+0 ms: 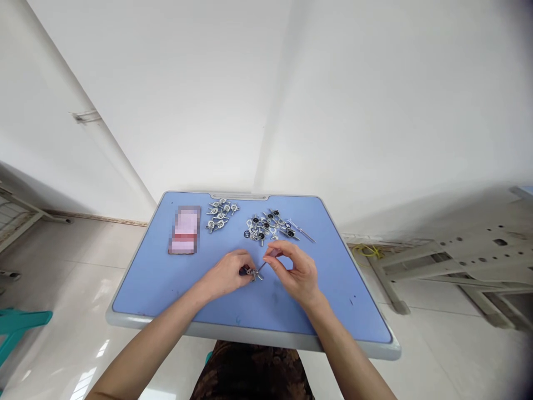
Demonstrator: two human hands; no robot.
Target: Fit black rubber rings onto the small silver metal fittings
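Over the near middle of the blue table, my left hand (227,272) is closed on a small metal fitting (255,274) with a dark part at the fingertips. My right hand (295,272) pinches the handle of a thin screwdriver (262,266). Its shaft slants down to the left, and the tip meets or nearly meets the fitting; the exact contact is too small to make out. Just beyond my hands lies a loose heap of metal parts with black round pieces (266,224). Farther left is a group of silver metal pieces (220,215).
On the left of the blue tabletop (158,289) lies a blurred pink and red rectangular object (184,230). Thin metal rods (302,230) rest right of the heap. A white wall (208,111) stands behind; a green stool (25,325) is at lower left.
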